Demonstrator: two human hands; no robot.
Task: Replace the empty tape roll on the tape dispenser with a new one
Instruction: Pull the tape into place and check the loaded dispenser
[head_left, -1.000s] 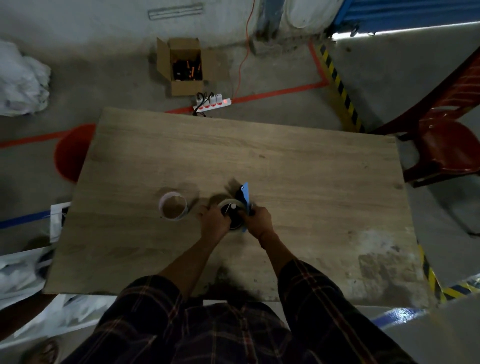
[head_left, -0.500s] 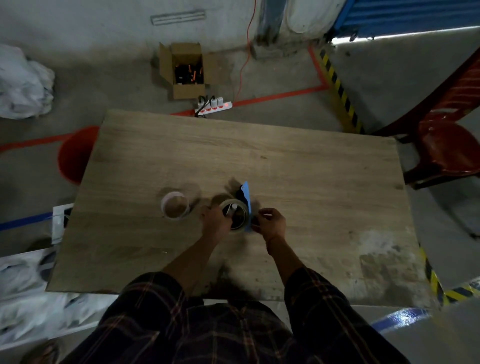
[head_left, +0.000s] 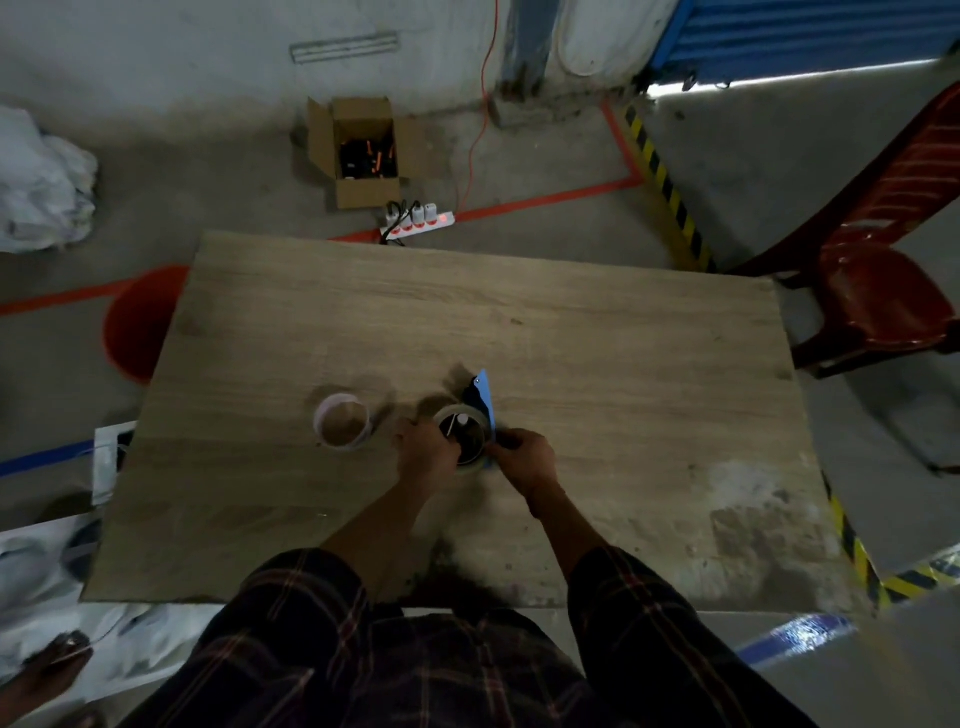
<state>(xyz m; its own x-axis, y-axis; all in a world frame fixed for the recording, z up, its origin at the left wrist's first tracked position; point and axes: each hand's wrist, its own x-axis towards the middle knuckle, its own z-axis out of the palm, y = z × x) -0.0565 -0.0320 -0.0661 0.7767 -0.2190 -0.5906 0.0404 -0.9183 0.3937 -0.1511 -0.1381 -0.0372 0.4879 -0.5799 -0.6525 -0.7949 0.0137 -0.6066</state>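
A blue tape dispenser (head_left: 484, 395) lies on the wooden table (head_left: 571, 353) near its middle. A clear tape roll (head_left: 464, 435) sits on the dispenser's hub. My left hand (head_left: 427, 455) grips the roll's left side with the thumb at its core. On the right, my right hand (head_left: 523, 460) is closed on the dispenser's near end, beside the roll. To the left, apart from both hands, a bare cardboard tape core (head_left: 343, 427) stands on the table.
A red plastic chair (head_left: 878, 291) stands past the table's right edge. On the floor behind are an open cardboard box (head_left: 363, 150) and a power strip (head_left: 418, 221). A red bucket (head_left: 137, 322) sits under the left edge. White bags (head_left: 41, 182) lie at left.
My right hand drew back a little to the right half a second ago and has returned to grip the dispenser's near end. My left hand stays on the roll.
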